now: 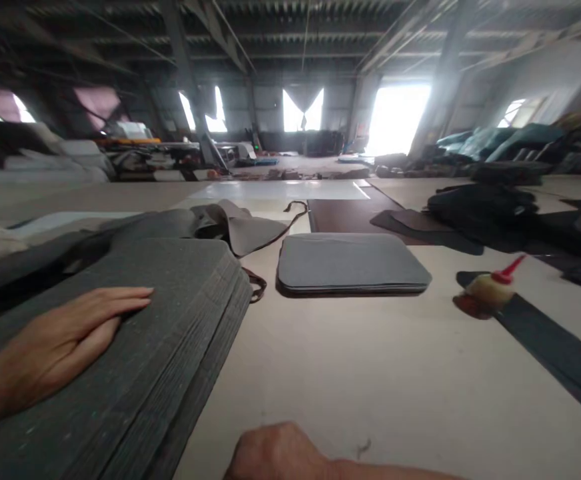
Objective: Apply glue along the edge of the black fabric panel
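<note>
My left hand (65,340) lies flat, fingers together and stretched out, on top of a thick stack of dark grey felt sheets (160,347) at the left of the table. My right hand (275,457) sits at the bottom edge of the view, fingers curled under, resting on the pale tabletop (350,373); whether it holds anything is hidden. A smaller, neat pile of lighter grey rounded sheets (350,270) lies ahead in the middle of the table, apart from both hands.
A glue bottle with a red nozzle (493,287) lies tilted on a long dark strip (555,347) at the right. Loose grey fabric (240,227), a brown sheet (350,213) and dark fabric piles (485,207) sit further back. Behind is a large workshop hall.
</note>
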A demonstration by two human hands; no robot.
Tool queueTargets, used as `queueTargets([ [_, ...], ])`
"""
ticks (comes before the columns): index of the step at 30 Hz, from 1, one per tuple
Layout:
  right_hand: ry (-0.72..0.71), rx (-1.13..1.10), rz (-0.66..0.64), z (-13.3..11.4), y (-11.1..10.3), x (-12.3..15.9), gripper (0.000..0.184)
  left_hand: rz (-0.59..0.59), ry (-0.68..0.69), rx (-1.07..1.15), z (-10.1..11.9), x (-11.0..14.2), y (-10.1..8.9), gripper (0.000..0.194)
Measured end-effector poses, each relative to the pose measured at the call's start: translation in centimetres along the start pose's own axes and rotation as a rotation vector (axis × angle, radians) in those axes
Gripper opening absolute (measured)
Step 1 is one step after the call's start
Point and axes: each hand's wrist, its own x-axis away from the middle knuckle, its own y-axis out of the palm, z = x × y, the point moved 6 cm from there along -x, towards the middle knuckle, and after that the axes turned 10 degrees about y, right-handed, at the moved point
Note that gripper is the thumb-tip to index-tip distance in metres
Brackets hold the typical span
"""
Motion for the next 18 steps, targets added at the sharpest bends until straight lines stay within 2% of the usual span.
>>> queueTargets([
  [2, 0.004, 0.037, 0.097, -1.4, -1.5, 0.8, 0.028, 0.025, 0.068, -0.041, 2.3, -1.3, -1.4, 0.035],
  [4, 0.031, 0.085, 0.181, -3.0, -2.9, 2.2, 0.032, -0.058, 0.032, -0.117, 3.4, -2.1, -2.0, 0.04],
  [8, -0.079, 0.246, 0.229, -5.5, -4.9, 6.6, 0.022, -0.178, 0.016, -0.182, 5.0, -2.7, -3.0, 0.044],
  [10, -0.018, 0.277, 0.327, -4.6, -6.6, 9.9, 0.023, -0.202, 0.011, -0.193, 5.8, -2.8, -3.5, 0.049],
  [13, 0.225, 0.259, 0.476, -1.2, -9.1, 16.1, 0.032, -0.215, -0.008, -0.158, 7.0, -2.8, -3.9, 0.06],
  [16, 0.381, 0.137, 0.499, 1.4, -9.8, 22.0, 0.039, -0.231, -0.031, -0.1, 8.1, -3.0, -4.0, 0.067],
  [18, 0.449, 0.04, 0.53, 2.3, -9.9, 24.6, 0.044, -0.25, -0.043, -0.083, 8.7, -3.0, -4.0, 0.07],
])
